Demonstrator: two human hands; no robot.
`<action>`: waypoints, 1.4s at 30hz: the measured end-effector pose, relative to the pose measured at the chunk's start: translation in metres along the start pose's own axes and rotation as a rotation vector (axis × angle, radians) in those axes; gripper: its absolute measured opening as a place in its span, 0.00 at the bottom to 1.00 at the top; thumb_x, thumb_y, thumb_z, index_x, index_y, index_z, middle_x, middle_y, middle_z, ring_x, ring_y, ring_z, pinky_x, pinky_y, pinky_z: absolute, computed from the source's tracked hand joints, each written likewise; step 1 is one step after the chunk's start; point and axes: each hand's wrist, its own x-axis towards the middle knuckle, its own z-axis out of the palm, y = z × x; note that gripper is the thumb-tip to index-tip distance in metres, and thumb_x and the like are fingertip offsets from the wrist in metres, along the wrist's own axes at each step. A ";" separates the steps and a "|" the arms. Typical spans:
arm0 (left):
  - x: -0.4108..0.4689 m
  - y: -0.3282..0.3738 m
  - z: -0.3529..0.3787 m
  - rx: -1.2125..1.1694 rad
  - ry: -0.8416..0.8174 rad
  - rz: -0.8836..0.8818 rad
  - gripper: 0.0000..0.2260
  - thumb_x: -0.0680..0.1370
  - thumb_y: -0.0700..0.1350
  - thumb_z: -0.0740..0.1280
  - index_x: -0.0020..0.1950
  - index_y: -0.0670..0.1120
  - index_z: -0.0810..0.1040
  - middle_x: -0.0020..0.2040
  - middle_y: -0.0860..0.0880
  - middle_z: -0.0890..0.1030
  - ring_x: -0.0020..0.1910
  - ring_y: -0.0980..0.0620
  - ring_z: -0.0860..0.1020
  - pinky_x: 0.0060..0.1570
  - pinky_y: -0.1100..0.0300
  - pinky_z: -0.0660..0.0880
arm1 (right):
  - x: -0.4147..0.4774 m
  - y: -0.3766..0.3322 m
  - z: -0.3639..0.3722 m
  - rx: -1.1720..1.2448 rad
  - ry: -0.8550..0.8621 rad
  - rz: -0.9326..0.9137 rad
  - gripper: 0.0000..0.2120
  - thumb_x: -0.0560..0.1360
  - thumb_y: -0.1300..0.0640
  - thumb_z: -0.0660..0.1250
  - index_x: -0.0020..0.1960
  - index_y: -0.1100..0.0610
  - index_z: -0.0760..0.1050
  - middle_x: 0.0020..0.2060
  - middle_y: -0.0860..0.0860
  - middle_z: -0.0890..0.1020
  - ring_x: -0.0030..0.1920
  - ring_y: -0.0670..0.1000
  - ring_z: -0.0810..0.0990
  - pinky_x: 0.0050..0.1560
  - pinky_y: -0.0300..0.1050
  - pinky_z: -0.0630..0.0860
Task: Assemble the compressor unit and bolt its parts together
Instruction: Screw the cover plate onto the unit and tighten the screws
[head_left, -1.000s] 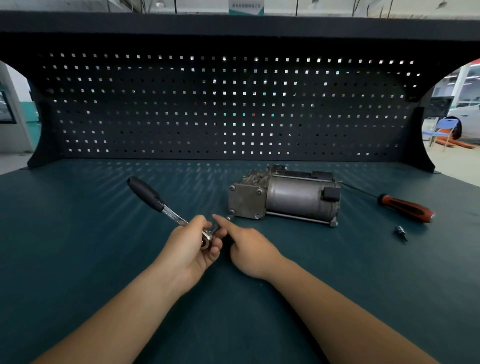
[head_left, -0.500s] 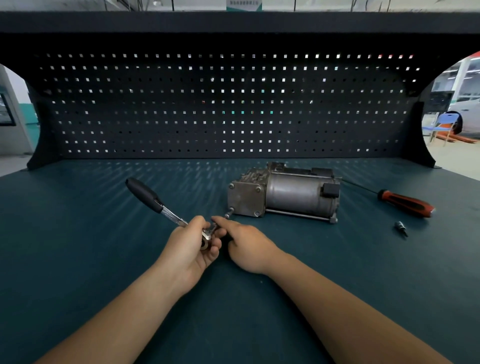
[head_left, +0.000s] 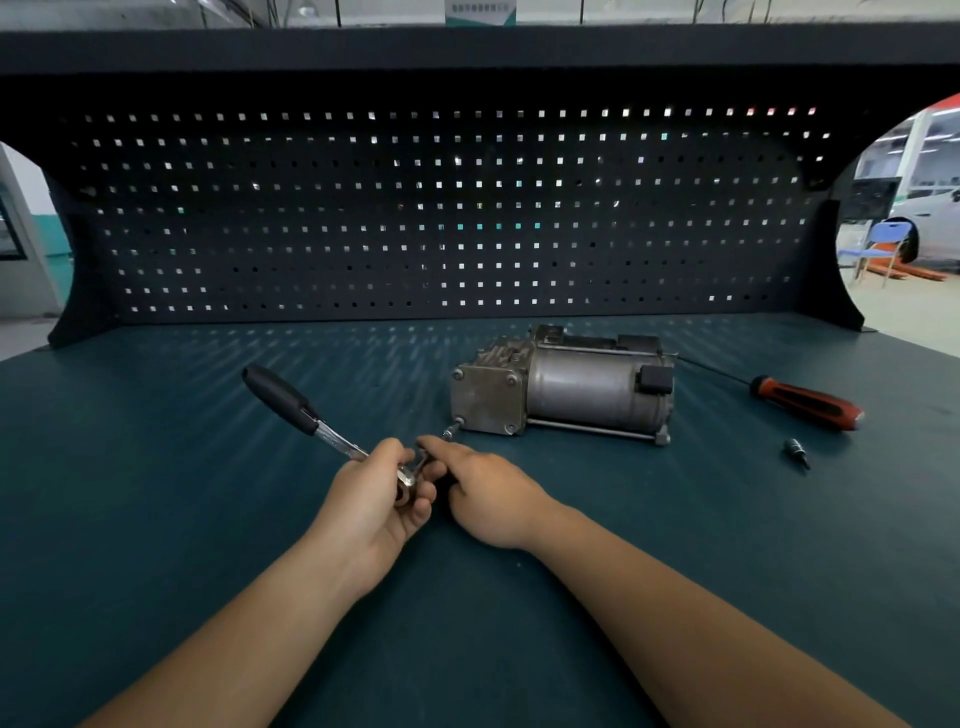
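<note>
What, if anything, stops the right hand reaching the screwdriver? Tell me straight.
Probably nothing. The screwdriver lies uncovered, right of the compressor, with open table between it and the right hand. That hand's fingers are at the ratchet head, so it would have to leave that first.
</note>
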 end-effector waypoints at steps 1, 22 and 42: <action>0.000 0.000 0.000 -0.001 -0.001 0.002 0.09 0.77 0.36 0.56 0.38 0.41 0.72 0.27 0.45 0.77 0.16 0.58 0.68 0.17 0.71 0.65 | 0.000 0.000 0.000 -0.002 0.003 0.000 0.29 0.74 0.66 0.54 0.74 0.52 0.56 0.70 0.53 0.67 0.67 0.55 0.68 0.62 0.47 0.67; 0.013 -0.015 -0.013 0.901 -0.096 0.467 0.07 0.76 0.38 0.58 0.43 0.49 0.70 0.28 0.48 0.75 0.20 0.58 0.70 0.28 0.60 0.67 | -0.006 -0.005 -0.002 -0.078 0.054 0.007 0.19 0.75 0.62 0.56 0.65 0.53 0.67 0.60 0.55 0.76 0.59 0.58 0.74 0.52 0.49 0.72; 0.018 -0.014 -0.010 1.830 -0.074 0.916 0.10 0.81 0.45 0.55 0.61 0.47 0.68 0.48 0.46 0.73 0.45 0.44 0.77 0.39 0.55 0.72 | 0.010 0.067 -0.108 -0.774 0.111 0.337 0.38 0.69 0.48 0.71 0.72 0.55 0.57 0.67 0.55 0.68 0.66 0.57 0.68 0.62 0.51 0.67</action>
